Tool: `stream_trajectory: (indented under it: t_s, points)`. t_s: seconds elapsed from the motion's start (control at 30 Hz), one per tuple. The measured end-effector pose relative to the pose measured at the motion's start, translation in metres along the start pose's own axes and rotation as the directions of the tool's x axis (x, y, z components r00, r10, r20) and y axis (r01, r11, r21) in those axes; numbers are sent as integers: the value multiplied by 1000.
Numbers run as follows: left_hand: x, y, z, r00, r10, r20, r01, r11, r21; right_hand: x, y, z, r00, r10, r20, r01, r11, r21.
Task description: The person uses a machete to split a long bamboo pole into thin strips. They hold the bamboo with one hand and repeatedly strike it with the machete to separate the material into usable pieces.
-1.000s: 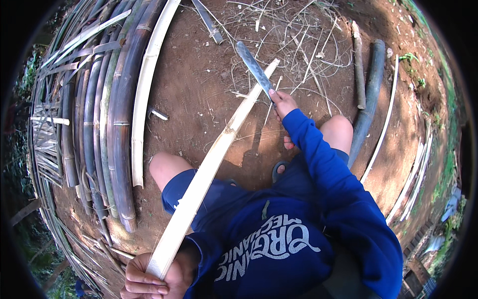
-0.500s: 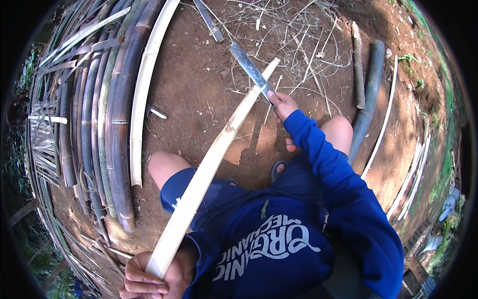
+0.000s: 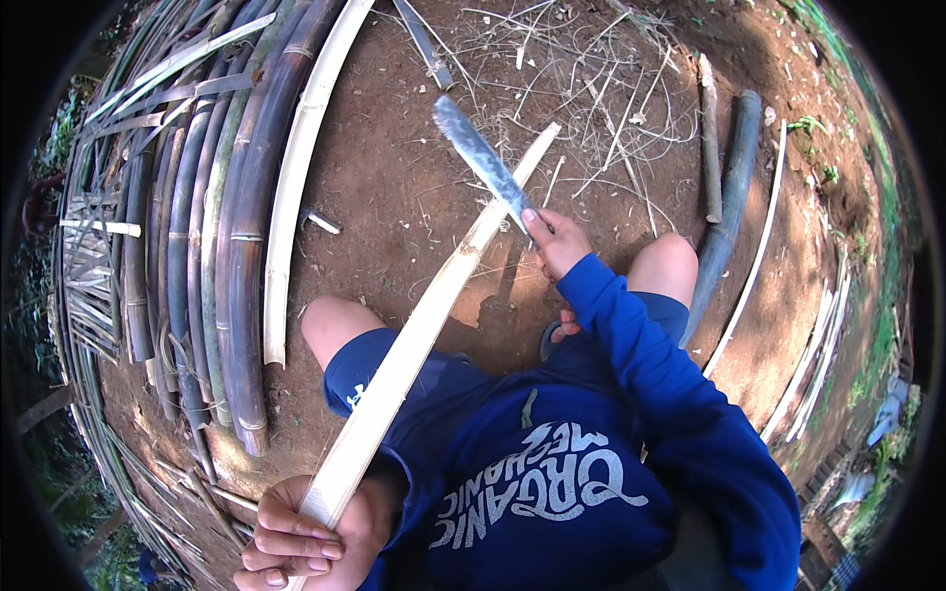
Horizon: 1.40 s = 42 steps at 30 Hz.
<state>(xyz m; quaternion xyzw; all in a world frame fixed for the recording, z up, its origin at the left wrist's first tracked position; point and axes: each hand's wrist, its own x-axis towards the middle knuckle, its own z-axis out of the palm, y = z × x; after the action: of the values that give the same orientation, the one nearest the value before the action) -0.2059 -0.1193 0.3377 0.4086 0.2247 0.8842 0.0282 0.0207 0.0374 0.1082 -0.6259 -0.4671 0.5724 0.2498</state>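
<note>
A long pale split bamboo strip (image 3: 402,372) slants from the lower left up to the middle, across my left thigh. My left hand (image 3: 310,537) is closed round its near end. My right hand (image 3: 554,244) grips a machete (image 3: 480,156) by the handle, which the fingers mostly hide. The broad grey blade points up and to the left, crossing over the strip near its far end. Whether blade and strip touch, I cannot tell.
Dark bamboo poles (image 3: 241,256) lie stacked on the left, beside a long pale split length (image 3: 296,167). Thin shavings (image 3: 621,108) litter the brown soil ahead. On the right lie a bamboo pole (image 3: 731,197), a short stick (image 3: 709,138) and several pale strips (image 3: 818,345).
The machete and my right hand have come slightly nearer to me, and the blade has slid back along the strip. My left hand still holds the near end, a little further right.
</note>
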Motion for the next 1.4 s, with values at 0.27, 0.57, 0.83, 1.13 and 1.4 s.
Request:
stream_trajectory:
  t_s: [0.27,0.57,0.83,1.13,1.4]
  points:
    - [-3,9,-5,1000,-17,-14,17,1000,-15,-50,-15,15,998,-38,42,39,999,-30]
    - [-21,2,12,985,141,-96,-144,989,-25,-67,-31,7,991,84,107,-89,995,43]
    - [-24,6,12,985,170,-43,-172,984,-49,-82,-20,12,976,112,189,-132,986,98]
    - [-31,10,0,993,113,-34,-114,993,-23,-78,-23,7,966,204,161,-224,968,117]
    - [-25,21,-17,999,8,-48,-8,1000,-1,-111,-46,27,971,40,235,-64,993,96]
